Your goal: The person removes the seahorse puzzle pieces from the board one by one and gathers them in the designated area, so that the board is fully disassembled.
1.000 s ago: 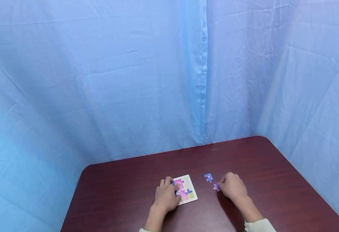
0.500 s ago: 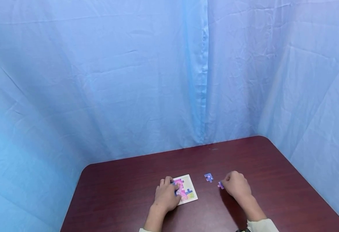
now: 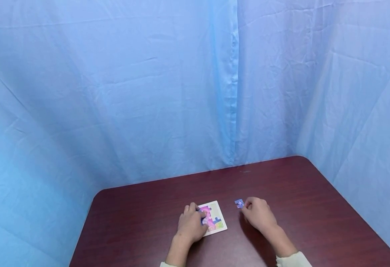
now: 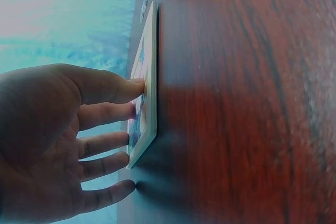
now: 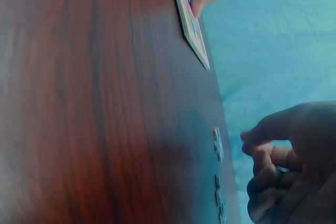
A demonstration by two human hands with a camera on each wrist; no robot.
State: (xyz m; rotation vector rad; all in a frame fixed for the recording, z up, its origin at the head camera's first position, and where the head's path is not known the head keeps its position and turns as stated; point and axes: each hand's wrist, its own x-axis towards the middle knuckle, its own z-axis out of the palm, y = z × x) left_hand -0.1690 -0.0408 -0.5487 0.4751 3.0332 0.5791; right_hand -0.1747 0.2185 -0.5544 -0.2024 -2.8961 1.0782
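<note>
A square jigsaw puzzle in a white-rimmed tray [image 3: 216,231] lies on the table. My left hand [image 3: 191,224] rests over its left side, thumb and forefinger pressing on the picture. In the left wrist view the left fingers [image 4: 105,141] are straight, with the little finger past the tray's edge. My right hand [image 3: 259,213] hovers just right of a blue puzzle piece with a star [image 3: 239,203]. Its fingers are curled, thumb tip against forefinger, with nothing visible between them. The right wrist view shows the loose pieces [image 5: 218,144] lying below that hand; in the head view it hides the second one.
The dark red-brown table [image 3: 141,222] has rounded far corners. Light blue curtains [image 3: 115,92] hang behind it and along both sides.
My right hand pinched the purple-pink piece and slid it a little to the right. It has since let go and moved left to the star piece. My left hand has stayed put.
</note>
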